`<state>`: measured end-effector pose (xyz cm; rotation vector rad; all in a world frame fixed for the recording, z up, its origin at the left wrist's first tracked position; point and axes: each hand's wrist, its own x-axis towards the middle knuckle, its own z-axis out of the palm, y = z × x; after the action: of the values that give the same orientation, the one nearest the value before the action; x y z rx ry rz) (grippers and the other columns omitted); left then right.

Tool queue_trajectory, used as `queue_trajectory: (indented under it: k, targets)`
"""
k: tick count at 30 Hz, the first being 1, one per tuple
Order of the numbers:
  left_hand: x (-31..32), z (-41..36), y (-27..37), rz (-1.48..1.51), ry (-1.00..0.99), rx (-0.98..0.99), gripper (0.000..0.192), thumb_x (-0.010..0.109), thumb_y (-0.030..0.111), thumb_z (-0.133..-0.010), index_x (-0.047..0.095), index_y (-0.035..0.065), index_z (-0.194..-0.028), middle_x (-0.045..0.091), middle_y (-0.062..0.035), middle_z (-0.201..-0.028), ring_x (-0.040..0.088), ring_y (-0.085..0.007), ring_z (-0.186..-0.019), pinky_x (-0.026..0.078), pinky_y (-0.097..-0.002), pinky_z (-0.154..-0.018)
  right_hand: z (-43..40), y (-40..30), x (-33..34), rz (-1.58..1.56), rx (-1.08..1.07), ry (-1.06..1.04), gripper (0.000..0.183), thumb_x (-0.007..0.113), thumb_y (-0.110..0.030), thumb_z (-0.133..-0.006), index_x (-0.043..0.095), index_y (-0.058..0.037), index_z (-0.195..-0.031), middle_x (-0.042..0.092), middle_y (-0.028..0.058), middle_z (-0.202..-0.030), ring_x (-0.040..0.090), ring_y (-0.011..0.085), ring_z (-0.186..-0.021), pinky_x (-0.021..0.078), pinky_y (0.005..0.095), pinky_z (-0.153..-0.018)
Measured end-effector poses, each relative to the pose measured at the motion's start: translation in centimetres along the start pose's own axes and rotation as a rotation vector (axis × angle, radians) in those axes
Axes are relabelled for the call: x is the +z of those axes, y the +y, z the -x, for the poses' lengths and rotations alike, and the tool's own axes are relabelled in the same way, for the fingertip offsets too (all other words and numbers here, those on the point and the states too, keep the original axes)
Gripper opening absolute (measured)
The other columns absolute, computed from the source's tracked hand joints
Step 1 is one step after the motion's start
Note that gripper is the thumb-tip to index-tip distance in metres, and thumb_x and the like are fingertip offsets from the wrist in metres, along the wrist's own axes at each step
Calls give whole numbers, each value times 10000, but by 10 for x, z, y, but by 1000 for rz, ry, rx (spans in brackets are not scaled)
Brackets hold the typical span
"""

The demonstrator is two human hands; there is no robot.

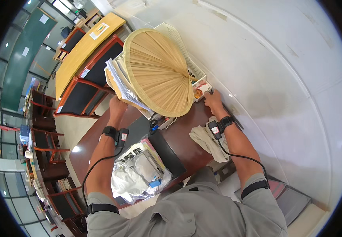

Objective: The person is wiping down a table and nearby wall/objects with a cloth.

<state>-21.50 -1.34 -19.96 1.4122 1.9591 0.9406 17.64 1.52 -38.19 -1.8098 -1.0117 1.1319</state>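
My left hand [117, 106] is closed at the near left corner of an upright stack of papers and folders [123, 84]. My right hand [213, 102] grips the near right corner of a white plastic basket [201, 77], its fingertips partly hidden. A palm-leaf fan [159, 71] with a pale bound rim lies over the papers and hides much of the basket. Small orange items [198, 94] sit in the basket's near compartment. Just in front of the fan, a black cable with a blue part [155, 127] lies among other small things.
On the dark wooden desk [185, 124] are a crumpled beige cloth [203, 139], a black mat [168, 154] and a plastic-wrapped bundle [138, 171] holding white cloth. The white wall [257, 89] runs close on the right. Black-backed chairs [82, 94] and a yellow table [91, 47] stand to the left.
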Motion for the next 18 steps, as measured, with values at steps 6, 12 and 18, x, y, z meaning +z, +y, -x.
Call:
queue_trajectory:
  k: [6,12,18]
  targets:
    - [-23,-29,-36,-347,13,154,272,643,215,-826,678,-40,-916,673,-247,-802,656,-423,-743,515,-449,-638,23,-57,-7,-58,71,-102,236,610,-154,-906,599,40,-1038,640,112,-813,615,175,-595,515,291,-488]
    - [-27,-42,-41,-608,-56,235,251,679,242,-799,700,-4,-847,677,-217,-813,658,-403,-850,526,-473,-732,10,-45,-9,35,-10,-139,149,593,-124,-889,596,24,-874,617,103,-735,614,183,-574,515,291,-474]
    - [-13,-49,-35,-946,-72,477,174,639,172,-722,687,50,-608,646,-160,-661,670,-333,-697,549,-433,-659,14,-44,-16,-192,14,-82,117,589,-52,-824,566,47,-767,583,122,-635,578,206,-475,475,306,-402]
